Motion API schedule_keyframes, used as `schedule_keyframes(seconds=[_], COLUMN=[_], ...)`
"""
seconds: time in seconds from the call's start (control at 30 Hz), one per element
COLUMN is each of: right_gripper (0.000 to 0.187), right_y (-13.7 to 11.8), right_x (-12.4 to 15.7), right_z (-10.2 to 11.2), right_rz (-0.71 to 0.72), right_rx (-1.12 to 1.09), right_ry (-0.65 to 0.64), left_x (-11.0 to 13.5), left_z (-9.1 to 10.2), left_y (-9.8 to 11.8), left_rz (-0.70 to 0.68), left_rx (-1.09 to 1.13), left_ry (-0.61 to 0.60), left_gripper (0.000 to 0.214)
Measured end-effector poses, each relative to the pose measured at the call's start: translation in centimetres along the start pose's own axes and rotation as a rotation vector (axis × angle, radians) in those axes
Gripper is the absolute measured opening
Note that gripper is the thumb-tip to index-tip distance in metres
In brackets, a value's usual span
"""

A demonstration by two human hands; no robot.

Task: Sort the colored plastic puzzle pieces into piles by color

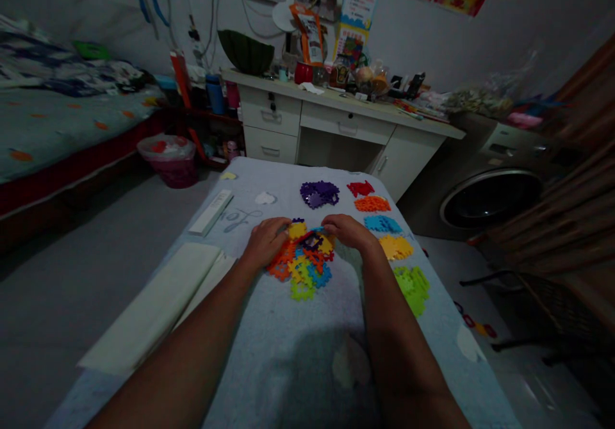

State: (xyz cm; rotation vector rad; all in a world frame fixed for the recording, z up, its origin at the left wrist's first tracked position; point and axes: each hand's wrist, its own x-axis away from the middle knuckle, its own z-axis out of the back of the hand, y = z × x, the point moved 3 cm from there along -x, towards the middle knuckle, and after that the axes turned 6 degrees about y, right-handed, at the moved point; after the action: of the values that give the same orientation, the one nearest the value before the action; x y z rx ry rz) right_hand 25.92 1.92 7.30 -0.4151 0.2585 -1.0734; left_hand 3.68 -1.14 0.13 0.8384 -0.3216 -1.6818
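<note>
A mixed heap of small interlocking plastic pieces [302,264] in orange, yellow, blue, green and red lies in the middle of the grey-blue table [288,346]. My left hand [266,240] rests on the heap's left side with fingers curled onto a yellow piece [296,229]. My right hand [346,230] reaches in from the right and pinches a thin blue piece [314,231] at the heap's top. Sorted piles lie beyond and to the right: purple [319,193], red [360,188], orange [371,204], blue [382,224], yellow [396,247], green [413,287].
White flat packages [154,307] and a long white box [211,212] lie on the table's left side. A white desk [336,125] crowded with items stands behind. A bed [52,128] is at left, a pink bin [169,159] on the floor, a washing machine [490,192] at right.
</note>
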Motion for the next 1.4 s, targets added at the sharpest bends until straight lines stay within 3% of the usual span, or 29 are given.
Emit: schedule_keyframes(seconds=[0.17,0.37,0.5,0.63,0.7,0.93,1.07,1.23,1.4], right_gripper=[0.02,0.02,0.019,0.017,0.018,0.021,0.024,0.028,0.028], right_y=[-0.5,-0.8,1.8,6.4,8.3,10.9,11.4,11.7,10.4], right_x=[-0.1,0.2,1.1,2.8,3.5,4.2,4.0,4.1,4.4], right_z=[0.1,1.6,3.7,5.8,6.1,5.0,4.4,4.4,5.5], right_rz=[0.067,0.076,-0.093,-0.39,-0.519,-0.7,-0.735,-0.739,-0.656], right_rx=[-0.019,0.006,-0.046,0.003,0.04,0.092,0.125,0.157,0.193], right_ry=[0.004,0.203,0.359,0.642,0.709,0.695,0.607,0.511,0.532], left_x=[0.0,0.1,0.1,0.0,0.0,0.1,0.1,0.1,-0.1], left_z=[-0.1,0.0,-0.2,-0.4,-0.4,-0.4,-0.3,-0.4,-0.4], left_y=[0.0,0.4,-0.1,-0.4,-0.4,-0.3,-0.2,-0.4,-0.5], left_rz=[-0.053,-0.082,-0.08,-0.068,-0.058,-0.055,-0.054,-0.056,-0.054], left_rx=[0.015,0.012,0.003,0.0,-0.005,-0.033,-0.037,-0.02,0.035], left_ry=[-0.041,-0.046,-0.049,-0.042,-0.036,-0.042,-0.03,-0.035,-0.024], left_gripper=[0.037,0.036,0.038,0.037,0.036,0.04,0.039,0.039,0.038])
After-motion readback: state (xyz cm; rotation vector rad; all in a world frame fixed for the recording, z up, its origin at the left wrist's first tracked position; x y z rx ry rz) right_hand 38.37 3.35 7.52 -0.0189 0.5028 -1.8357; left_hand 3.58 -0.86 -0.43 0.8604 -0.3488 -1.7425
